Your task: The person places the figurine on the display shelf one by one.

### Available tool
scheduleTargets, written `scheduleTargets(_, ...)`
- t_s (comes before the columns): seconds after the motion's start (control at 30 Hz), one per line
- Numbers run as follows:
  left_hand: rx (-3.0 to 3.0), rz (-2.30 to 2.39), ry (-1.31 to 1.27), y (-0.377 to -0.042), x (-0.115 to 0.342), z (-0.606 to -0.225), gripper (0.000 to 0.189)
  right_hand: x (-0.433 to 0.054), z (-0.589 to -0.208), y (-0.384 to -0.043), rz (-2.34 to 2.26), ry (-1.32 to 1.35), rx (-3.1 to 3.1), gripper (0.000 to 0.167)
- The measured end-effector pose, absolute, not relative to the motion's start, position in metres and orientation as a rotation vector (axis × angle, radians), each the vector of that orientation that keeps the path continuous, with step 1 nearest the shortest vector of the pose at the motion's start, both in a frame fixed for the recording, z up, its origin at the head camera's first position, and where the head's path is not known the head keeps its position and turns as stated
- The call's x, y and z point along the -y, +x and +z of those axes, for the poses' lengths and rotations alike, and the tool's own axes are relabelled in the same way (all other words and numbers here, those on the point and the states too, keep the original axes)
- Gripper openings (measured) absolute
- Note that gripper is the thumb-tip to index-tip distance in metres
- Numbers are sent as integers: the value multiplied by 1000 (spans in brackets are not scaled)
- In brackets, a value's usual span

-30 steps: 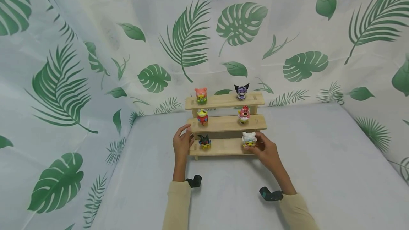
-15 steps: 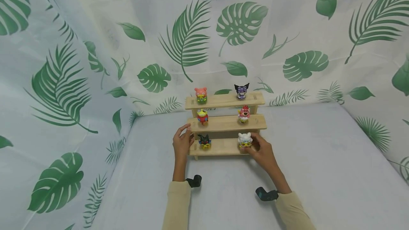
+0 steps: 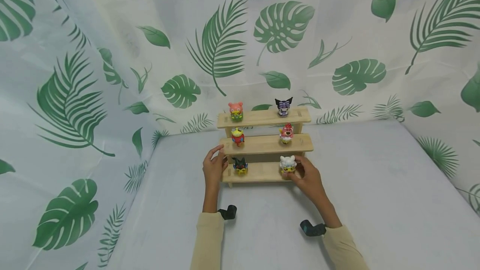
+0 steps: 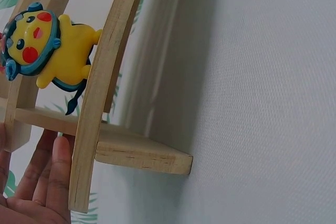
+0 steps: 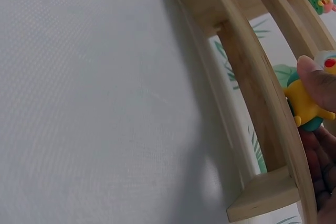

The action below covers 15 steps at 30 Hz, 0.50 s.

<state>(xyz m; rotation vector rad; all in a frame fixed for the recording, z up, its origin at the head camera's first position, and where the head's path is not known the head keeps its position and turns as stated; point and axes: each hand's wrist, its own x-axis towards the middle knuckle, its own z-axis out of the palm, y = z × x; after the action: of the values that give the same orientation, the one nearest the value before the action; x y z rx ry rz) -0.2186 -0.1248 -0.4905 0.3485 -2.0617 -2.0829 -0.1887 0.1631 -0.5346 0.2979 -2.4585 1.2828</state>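
Note:
A three-tier wooden display stand (image 3: 262,172) holds small toy figurines. My right hand (image 3: 309,178) pinches a yellow figurine with a white hood (image 3: 288,164) at the right part of the lowest shelf. The right wrist view shows the thumb (image 5: 317,82) across its yellow body (image 5: 303,102), the feet against the shelf board. At the stand's left end, my left hand (image 3: 214,168) touches the side with fairly straight fingers (image 4: 59,177), partly hidden behind the lowest board. Nearest to it stands a dark-hooded yellow figurine (image 3: 240,166), also large in the left wrist view (image 4: 73,51).
A pink-hooded figurine (image 3: 236,112) and a purple-and-black one (image 3: 283,107) stand on the top shelf. Below are a red-and-blue figurine (image 3: 238,137) and a red-and-pink one (image 3: 286,134). A white cloth (image 3: 375,186) covers the table, with a leaf-print curtain (image 3: 232,24) behind.
My right hand has shifted slightly left along the lowest shelf with the white-hooded figurine, then stayed nearly still over the last half second. My left hand keeps its place.

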Motion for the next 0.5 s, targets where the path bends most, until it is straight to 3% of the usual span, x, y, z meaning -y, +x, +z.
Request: scheduleTargets(0.5,2035,-2066,385,-228,127,-513,31,-167,-541,-188,1219,392,2412,66)
